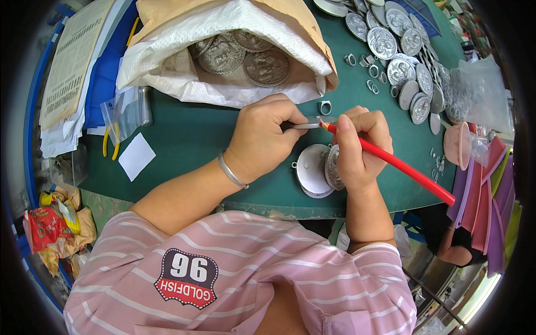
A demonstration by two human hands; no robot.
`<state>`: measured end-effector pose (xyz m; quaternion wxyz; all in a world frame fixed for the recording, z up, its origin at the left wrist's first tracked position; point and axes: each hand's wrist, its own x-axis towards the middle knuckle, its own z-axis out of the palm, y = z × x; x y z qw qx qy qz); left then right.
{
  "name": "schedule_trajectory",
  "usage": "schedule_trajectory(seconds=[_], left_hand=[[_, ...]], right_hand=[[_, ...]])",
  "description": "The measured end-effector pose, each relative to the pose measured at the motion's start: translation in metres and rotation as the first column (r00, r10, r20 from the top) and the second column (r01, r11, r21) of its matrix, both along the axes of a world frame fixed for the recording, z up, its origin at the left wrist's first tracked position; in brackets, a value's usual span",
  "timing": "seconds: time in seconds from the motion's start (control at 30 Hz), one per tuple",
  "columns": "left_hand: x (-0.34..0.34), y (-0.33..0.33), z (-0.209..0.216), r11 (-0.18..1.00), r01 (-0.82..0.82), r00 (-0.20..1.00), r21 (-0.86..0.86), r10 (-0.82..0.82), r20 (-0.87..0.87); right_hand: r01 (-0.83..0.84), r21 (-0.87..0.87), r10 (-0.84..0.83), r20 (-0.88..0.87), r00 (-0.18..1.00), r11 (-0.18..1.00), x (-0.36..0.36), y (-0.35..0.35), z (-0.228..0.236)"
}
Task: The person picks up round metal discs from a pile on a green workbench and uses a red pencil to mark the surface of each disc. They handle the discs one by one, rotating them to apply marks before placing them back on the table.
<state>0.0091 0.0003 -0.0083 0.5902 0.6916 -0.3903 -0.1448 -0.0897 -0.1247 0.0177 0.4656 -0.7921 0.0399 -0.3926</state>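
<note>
My left hand point(267, 125), with a metal bangle point(231, 170) on its wrist, pinches a thin silver metal piece point(306, 126), seen nearly edge-on. Its full shape is hidden by my fingers. A long red pencil point(399, 164) is gripped in my right hand point(362, 142), its pointed tip touching or very close to the metal piece. Below my hands lie a round metal disc with its plain, hollow side up point(312, 169) and an embossed medallion point(334, 167), partly behind my right hand. A square-topped metal ring point(324, 108) rests just beyond my fingertips.
Several medallions point(267, 68) sit inside a white-lined paper sack point(167, 75) at the back. More medallions point(401, 72) are heaped at the far right, beside small rings point(373, 71). A pink basket point(456, 145) stands right. Yellow-handled pliers point(115, 146) and white paper point(137, 156) lie left on the green table point(195, 128).
</note>
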Motion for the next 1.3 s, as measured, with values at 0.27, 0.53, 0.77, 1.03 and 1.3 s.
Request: schedule_trajectory(seconds=[0.27,0.53,0.77,1.03,1.3], left_hand=[[0.001,0.002,0.005,1.0,0.015,0.996,-0.003,-0.015,0.088],[-0.002,0.004,0.004,0.98,-0.022,1.0,-0.198,0.025,0.013],[0.003,-0.001,0.003,0.97,0.002,0.928,-0.244,-0.093,-0.36],[0.018,0.002,0.016,0.917,0.329,0.111,-0.228,-0.277,-0.954],[0.017,0.001,0.021,0.871,0.073,0.336,-0.485,-0.48,-0.811]], right_hand=[[-0.052,-0.14,0.058,0.04,0.998,0.989,0.0,-0.009,0.002],[-0.078,-0.077,0.076,-0.037,0.996,0.994,0.002,-0.009,-0.002],[-0.046,0.079,0.031,0.177,0.984,0.996,-0.001,-0.012,-0.005],[-0.114,0.312,0.041,0.232,0.972,0.943,0.001,-0.013,-0.002],[-0.314,0.437,0.221,0.251,0.942,0.843,0.002,-0.023,0.004]])
